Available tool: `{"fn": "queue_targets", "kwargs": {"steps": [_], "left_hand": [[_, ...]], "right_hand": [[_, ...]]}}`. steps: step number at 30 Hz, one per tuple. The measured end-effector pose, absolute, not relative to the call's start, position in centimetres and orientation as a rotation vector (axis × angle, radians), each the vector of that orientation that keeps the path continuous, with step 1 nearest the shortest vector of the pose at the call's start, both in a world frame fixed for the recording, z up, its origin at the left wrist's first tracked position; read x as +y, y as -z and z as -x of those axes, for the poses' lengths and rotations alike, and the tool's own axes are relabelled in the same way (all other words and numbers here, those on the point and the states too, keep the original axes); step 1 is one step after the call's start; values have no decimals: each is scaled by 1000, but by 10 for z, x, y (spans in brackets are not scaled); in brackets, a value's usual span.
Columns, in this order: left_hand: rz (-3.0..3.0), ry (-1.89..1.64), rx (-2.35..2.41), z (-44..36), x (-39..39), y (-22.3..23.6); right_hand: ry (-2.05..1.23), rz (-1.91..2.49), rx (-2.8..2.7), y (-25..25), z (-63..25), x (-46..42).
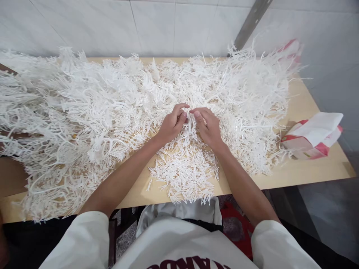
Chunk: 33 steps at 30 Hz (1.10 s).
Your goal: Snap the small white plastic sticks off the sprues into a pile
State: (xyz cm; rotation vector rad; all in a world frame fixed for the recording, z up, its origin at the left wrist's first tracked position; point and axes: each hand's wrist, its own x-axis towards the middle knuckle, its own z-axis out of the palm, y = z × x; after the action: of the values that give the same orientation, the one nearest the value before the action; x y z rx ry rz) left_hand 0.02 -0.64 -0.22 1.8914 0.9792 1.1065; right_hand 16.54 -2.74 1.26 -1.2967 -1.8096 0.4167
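Both hands meet over the middle of a heap of thin white plastic-looking strands (112, 101). My left hand (173, 123) is closed, its thumb and curled fingers close together at a white branched piece (191, 123). From the other side my right hand (209, 127) pinches the same piece between thumb and fingers. Part of the piece is hidden by the fingertips. Below the hands, nearer my body, lies a pile of short loose white sticks (187, 173), small and straight.
A wooden tabletop (297, 173) carries the heap. At its right end stands a pink and white paper bag (311, 138) with white paper at its top. Behind the table are a tiled wall (157, 26) and a grey metal post (251, 24). Part of another person's arm shows at far left.
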Motion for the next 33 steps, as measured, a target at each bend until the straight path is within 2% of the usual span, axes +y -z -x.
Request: {"fn": "queue_targets", "kwargs": {"steps": [7,13,21,25,33], "left_hand": [[-1864,-1171,1058,2,-6,3],[-2114,-1138,808,3,-9,-1],[-2240,-1068,1237,-4,-5,1],[-2251,-1063,1228,-3,-6,1],[-2208,-1119,1250,-2,-5,2]], "right_hand": [[-528,1261,-1809,-10,-165,-26],[-585,1257,-1618,-18,-167,-30],[-658,1151,-1577,-23,-173,-29],[-688,1254,-1505,-20,-175,-27],[-678,1281,-1703,-13,-171,-25]]}}
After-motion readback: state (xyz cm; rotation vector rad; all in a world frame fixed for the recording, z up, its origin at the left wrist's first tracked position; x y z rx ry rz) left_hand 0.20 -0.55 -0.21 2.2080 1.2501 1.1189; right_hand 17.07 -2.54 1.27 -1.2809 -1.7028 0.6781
